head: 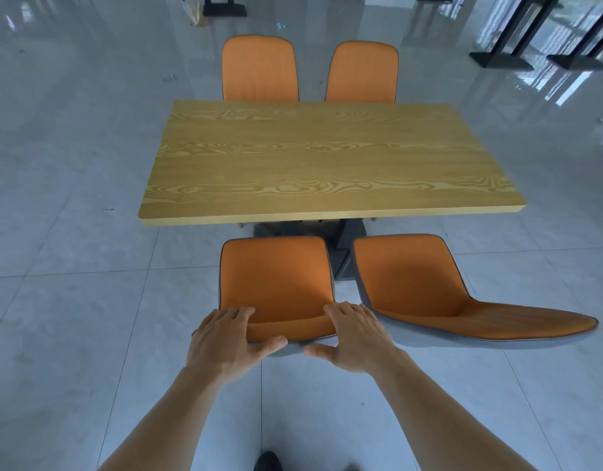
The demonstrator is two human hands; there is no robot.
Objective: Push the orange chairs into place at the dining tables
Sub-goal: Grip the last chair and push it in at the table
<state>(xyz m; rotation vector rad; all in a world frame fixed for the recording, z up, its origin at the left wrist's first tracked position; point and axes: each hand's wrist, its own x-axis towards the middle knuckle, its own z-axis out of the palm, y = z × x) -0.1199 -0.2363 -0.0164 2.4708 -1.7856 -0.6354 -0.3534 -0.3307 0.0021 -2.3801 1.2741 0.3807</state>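
A wood-grain dining table (327, 158) stands in the middle of the room. On its near side an orange chair (276, 277) faces the table, its seat just short of the table edge. My left hand (225, 338) and my right hand (354, 338) both grip the top of this chair's backrest, fingers over the front, thumbs behind. A second orange chair (415, 280) stands to its right, turned slightly outward. Two more orange chairs (259, 69) (361, 73) stand tucked against the far side of the table.
The floor is glossy grey tile (72, 266). Black table bases (517, 45) stand at the far right, and another (225, 5) at the top centre beside a plastic bag (194, 13). My shoe tip (267, 462) shows at the bottom edge.
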